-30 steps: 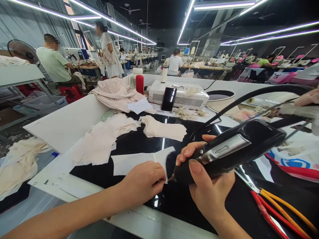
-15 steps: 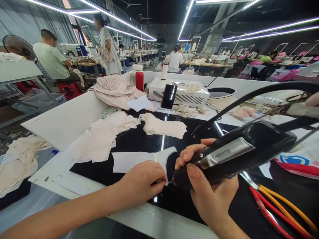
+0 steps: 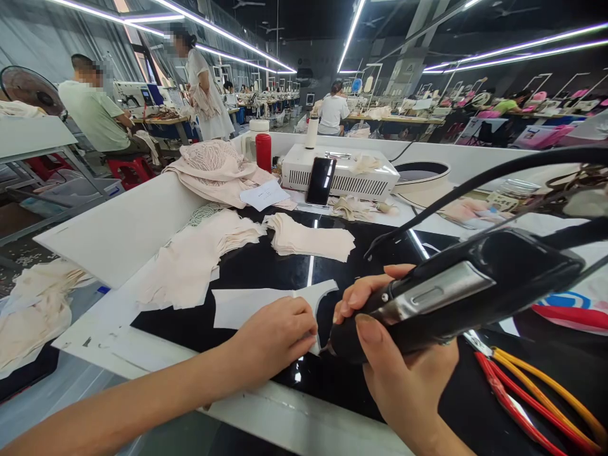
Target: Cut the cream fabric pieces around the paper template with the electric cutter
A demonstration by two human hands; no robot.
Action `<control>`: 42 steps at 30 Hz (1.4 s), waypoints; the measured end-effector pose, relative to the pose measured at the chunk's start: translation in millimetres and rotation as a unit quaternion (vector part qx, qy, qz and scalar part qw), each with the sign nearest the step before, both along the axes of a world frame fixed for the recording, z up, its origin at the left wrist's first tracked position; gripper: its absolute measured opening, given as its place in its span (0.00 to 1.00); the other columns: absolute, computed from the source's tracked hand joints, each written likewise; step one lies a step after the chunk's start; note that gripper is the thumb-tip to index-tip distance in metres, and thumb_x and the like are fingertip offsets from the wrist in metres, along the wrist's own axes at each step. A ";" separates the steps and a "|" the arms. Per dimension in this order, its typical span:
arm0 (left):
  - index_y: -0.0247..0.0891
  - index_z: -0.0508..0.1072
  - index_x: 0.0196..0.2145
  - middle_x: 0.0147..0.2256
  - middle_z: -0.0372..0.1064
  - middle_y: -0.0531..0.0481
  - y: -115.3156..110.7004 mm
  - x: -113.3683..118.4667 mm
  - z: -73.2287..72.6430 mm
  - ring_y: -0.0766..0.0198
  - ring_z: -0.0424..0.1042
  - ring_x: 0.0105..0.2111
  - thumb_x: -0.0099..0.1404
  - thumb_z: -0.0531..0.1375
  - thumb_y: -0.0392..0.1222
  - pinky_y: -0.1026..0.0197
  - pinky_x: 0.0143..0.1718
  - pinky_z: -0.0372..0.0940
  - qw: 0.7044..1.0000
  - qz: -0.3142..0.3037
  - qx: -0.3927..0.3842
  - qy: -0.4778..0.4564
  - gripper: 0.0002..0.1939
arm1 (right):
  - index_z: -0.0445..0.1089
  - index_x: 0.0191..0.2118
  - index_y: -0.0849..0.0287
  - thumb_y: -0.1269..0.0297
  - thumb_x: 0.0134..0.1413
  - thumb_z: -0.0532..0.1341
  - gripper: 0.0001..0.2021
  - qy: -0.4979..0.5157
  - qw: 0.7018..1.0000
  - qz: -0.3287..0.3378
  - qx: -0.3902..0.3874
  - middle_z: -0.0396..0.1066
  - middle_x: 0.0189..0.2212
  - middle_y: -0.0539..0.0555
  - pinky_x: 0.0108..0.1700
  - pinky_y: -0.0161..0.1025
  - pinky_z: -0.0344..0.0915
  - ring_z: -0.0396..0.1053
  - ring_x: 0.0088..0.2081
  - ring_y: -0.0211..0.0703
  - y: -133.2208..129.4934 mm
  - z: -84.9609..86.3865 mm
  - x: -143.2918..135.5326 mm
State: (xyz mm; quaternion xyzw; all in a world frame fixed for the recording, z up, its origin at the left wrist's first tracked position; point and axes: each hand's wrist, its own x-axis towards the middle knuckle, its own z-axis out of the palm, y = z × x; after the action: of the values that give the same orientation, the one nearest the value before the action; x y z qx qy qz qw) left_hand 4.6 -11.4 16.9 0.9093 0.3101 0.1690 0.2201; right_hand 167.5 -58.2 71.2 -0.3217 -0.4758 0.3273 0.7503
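Black-topped, the counter (image 3: 242, 272) sits beneath a corded handheld tool (image 3: 441, 294), wrapped by a worker's right hand (image 3: 396, 361). Left of the tool, a white fabric piece (image 3: 235, 308) lies lengthwise left to right, its right end seemingly pinched by the nearer left hand (image 3: 278, 332), fingers bunched.

Taking the black tool (image 3: 456, 294) as my landmark, my left hand (image 3: 280, 332) to its left hides part of the white piece (image 3: 251, 307), and I can't see whether those fingers pinch or press it. The tool's tip is too small for me to tell if it touches the piece. My right hand (image 3: 403, 367) is partly covered by the tool, and its forearm runs out of view below. Right of the tool, the printed bag (image 3: 577, 316) is cut off; beyond it to the left, the writing on the paper (image 3: 264, 194) is unreadable
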 end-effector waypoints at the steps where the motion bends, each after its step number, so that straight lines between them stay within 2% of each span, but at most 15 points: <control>1: 0.37 0.77 0.45 0.44 0.74 0.47 -0.2 0.4 -0.9 0.57 0.75 0.44 0.74 0.63 0.33 0.55 0.48 0.71 1.000 -0.001 0.012 0.000 0.04 | 0.69 0.51 0.50 0.70 0.55 0.73 0.21 0.002 1.000 0.000 -0.001 0.76 0.31 0.46 0.27 0.37 0.72 0.73 0.27 0.39 -0.1 -0.1 0.0; 7: 0.36 0.75 0.45 0.47 0.73 0.45 -2.1 0.4 -2.8 0.55 0.73 0.48 0.74 0.63 0.30 0.54 0.53 0.70 0.995 -0.016 0.099 -0.017 0.05 | 0.68 0.51 0.49 0.62 0.57 0.75 0.21 -0.005 1.000 0.005 0.001 0.75 0.31 0.46 0.28 0.39 0.72 0.72 0.27 0.40 1.1 -1.5 1.0; 15: 0.37 0.73 0.41 0.37 0.73 0.49 -0.9 -4.7 -14.1 0.58 0.73 0.39 0.78 0.57 0.31 0.56 0.44 0.68 0.989 -0.064 0.128 -0.024 0.07 | 0.68 0.52 0.49 0.61 0.58 0.74 0.20 -0.002 1.000 0.005 -0.002 0.74 0.32 0.47 0.30 0.41 0.72 0.72 0.28 0.41 0.9 -3.1 1.5; 20: 0.37 0.75 0.46 0.43 0.77 0.47 -2.0 -5.8 -5.1 0.59 0.75 0.44 0.80 0.56 0.32 0.56 0.50 0.68 0.994 -0.066 0.082 -0.039 0.08 | 0.68 0.53 0.47 0.60 0.59 0.74 0.21 -0.003 1.000 0.016 -0.007 0.74 0.32 0.46 0.24 0.37 0.67 0.69 0.24 0.38 0.2 -3.8 1.6; 24: 0.37 0.76 0.44 0.44 0.77 0.47 -2.1 -4.4 0.3 0.58 0.75 0.44 0.79 0.60 0.36 0.56 0.49 0.68 0.998 -0.045 0.031 -0.042 0.04 | 0.68 0.53 0.47 0.62 0.59 0.74 0.21 0.001 1.000 0.019 -0.006 0.73 0.33 0.46 0.24 0.37 0.68 0.68 0.23 0.36 0.6 -4.9 2.4; 28: 0.38 0.76 0.44 0.42 0.76 0.48 -1.6 -3.9 -0.5 0.58 0.74 0.43 0.77 0.63 0.37 0.56 0.48 0.67 0.999 -0.033 0.016 -0.033 0.01 | 0.69 0.53 0.47 0.63 0.59 0.74 0.20 -0.006 1.000 0.015 -0.003 0.73 0.33 0.47 0.26 0.38 0.70 0.70 0.25 0.38 0.8 -5.7 3.1; 36: 0.38 0.73 0.42 0.41 0.75 0.49 -2.5 -1.7 -2.5 0.58 0.74 0.42 0.79 0.60 0.36 0.56 0.47 0.68 0.998 -0.016 0.066 0.008 0.04 | 0.69 0.53 0.47 0.63 0.59 0.74 0.20 -0.002 1.000 0.022 -0.001 0.74 0.33 0.46 0.23 0.36 0.67 0.67 0.23 0.36 -0.5 -5.7 3.5; 42: 0.37 0.73 0.43 0.43 0.75 0.47 -3.4 0.1 -10.5 0.57 0.74 0.42 0.78 0.59 0.34 0.55 0.46 0.70 0.992 -0.017 0.123 0.027 0.03 | 0.69 0.53 0.48 0.63 0.58 0.75 0.21 0.003 1.000 0.012 -0.006 0.74 0.33 0.47 0.27 0.38 0.70 0.70 0.26 0.39 0.9 -6.8 3.5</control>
State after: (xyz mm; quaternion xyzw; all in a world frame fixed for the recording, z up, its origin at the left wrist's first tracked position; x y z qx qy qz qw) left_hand 4.7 -14.8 6.4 0.9391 0.2769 0.1771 0.1005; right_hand 171.0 -57.3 64.4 -0.3191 -0.4757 0.3400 0.7458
